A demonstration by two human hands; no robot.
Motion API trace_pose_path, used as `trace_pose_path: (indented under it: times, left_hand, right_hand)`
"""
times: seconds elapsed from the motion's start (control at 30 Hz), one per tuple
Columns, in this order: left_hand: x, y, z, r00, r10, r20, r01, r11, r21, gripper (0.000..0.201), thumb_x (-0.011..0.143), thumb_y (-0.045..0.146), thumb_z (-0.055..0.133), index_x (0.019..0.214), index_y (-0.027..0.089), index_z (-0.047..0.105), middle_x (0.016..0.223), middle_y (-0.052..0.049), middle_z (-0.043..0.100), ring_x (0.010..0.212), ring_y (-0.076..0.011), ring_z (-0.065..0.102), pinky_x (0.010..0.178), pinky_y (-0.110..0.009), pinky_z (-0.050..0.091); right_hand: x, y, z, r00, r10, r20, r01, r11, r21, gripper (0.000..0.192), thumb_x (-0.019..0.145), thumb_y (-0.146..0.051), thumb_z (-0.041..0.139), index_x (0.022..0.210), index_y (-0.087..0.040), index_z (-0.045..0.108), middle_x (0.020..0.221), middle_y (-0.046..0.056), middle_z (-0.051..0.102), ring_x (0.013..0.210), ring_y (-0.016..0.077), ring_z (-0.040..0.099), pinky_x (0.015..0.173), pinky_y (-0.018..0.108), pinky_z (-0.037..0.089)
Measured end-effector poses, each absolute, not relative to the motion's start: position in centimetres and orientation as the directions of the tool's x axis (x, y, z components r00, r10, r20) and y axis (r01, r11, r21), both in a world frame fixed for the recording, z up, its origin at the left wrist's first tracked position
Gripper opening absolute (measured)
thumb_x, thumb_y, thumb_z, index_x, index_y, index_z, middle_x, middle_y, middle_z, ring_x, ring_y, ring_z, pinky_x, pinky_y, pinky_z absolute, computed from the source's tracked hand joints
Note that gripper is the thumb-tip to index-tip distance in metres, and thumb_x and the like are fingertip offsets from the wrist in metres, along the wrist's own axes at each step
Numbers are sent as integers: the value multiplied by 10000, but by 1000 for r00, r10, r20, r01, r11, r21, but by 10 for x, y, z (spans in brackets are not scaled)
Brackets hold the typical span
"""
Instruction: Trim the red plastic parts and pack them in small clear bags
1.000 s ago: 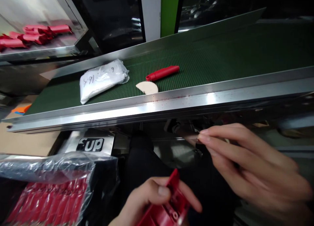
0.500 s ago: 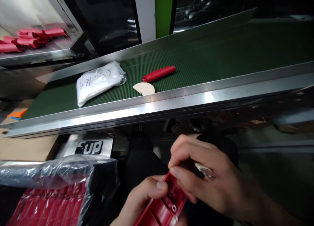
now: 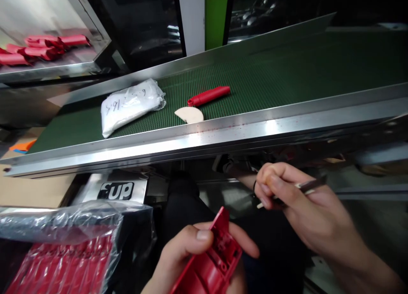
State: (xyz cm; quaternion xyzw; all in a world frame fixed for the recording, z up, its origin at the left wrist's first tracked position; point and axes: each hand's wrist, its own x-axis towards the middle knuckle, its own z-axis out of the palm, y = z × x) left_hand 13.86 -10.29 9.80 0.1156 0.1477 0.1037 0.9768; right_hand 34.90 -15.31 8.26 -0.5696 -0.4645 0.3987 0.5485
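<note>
Left hand (image 3: pixel 181 251), bottom centre of the frame: palm up, clamped on a red shell (image 3: pixel 204 270); thumb bent over the shell's left edge, forefinger reaching out behind it to the right. Shell tilted, hollow side up, pointed tip uppermost, lower end cut by the frame.

Right hand (image 3: pixel 302 204), lower right: apart from the left and from the shell; thumb against curled fingers, closed about a slim tool (image 3: pixel 312 184), its dark blade-like end jutting back over the hand, a pale tip below the fingers. Whether the fingertips pinch anything more, cannot tell.

Room: a gap between the hands, over dark-clothed legs (image 3: pixel 181 209); a further gap from the shell's tip up to the near rail (image 3: pixel 153 148), which crosses the middle of the frame on a slant. The right hand sits below that rail.

Lower left: clear bag (image 3: pixel 79 215) with red pieces.

Beyond the rail: green belt (image 3: pixel 270 81) bearing a pale half-round piece (image 3: pixel 191 114), a white packet (image 3: pixel 127 106) and a red handle (image 3: pixel 210 95); far rail (image 3: pixel 255 45) behind.
</note>
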Motion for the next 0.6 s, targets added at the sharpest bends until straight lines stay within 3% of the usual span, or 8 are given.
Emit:
trace_pose_path:
  times: [0.13, 0.23, 0.3, 0.43, 0.53, 0.6]
  left_hand:
    - [138, -109, 93, 930, 290, -226, -237, 943, 235, 425, 884, 378, 448, 1006, 57, 699, 579, -66, 572, 355, -95, 406, 335, -179, 265]
    - [139, -115, 89, 914, 344, -215, -297, 928, 224, 474, 911, 402, 381, 1002, 54, 690, 499, -32, 483, 339, -86, 311, 319, -172, 211]
    - [141, -118, 87, 917, 339, -212, -293, 930, 220, 482, 930, 421, 367, 1018, 67, 682, 484, -17, 451, 346, -87, 298, 325, -166, 213]
    - [146, -117, 89, 905, 364, -220, -320, 924, 211, 560, 995, 456, 261, 1079, 85, 671, 511, -32, 495, 361, -101, 384, 344, -164, 294]
    - [152, -107, 96, 841, 404, -359, -362, 914, 182, 532, 1009, 464, 250, 1159, 136, 640, 647, -56, 580, 471, -124, 528, 454, -198, 429]
    - [156, -99, 102, 745, 485, -458, -433, 874, 220, 425, 1009, 421, 315, 1207, 177, 600, 786, -64, 606, 597, -144, 584, 548, -239, 481]
  right_hand:
    - [347, -156, 81, 248, 966, 73, 191, 26, -981, 274, 977, -329, 501, 744, -191, 541, 702, -2, 526, 639, 109, 507, 564, 235, 433]
    - [338, -153, 86, 292, 946, 144, 327, 43, -944, 54, 930, -257, 585, 918, -208, 606, 863, 9, 612, 712, 96, 577, 600, 189, 485]
    - [331, -151, 91, 292, 940, 175, 368, 59, -928, 152, 900, -209, 613, 1050, -235, 605, 998, 22, 645, 812, 105, 629, 623, 161, 516]
    - [323, -151, 98, 207, 970, 127, 322, 55, -945, 276, 911, -256, 614, 1180, -275, 555, 1068, 21, 646, 904, 114, 652, 670, 147, 557]
    - [320, -158, 99, 202, 968, 149, 339, 73, -938, 403, 921, -273, 606, 1299, -281, 469, 1167, 32, 616, 990, 122, 640, 825, 196, 570]
    - [317, -165, 101, 175, 959, 222, 447, 123, -886, 373, 927, -195, 576, 1286, -269, 506, 1201, 32, 609, 1059, 120, 619, 899, 188, 536]
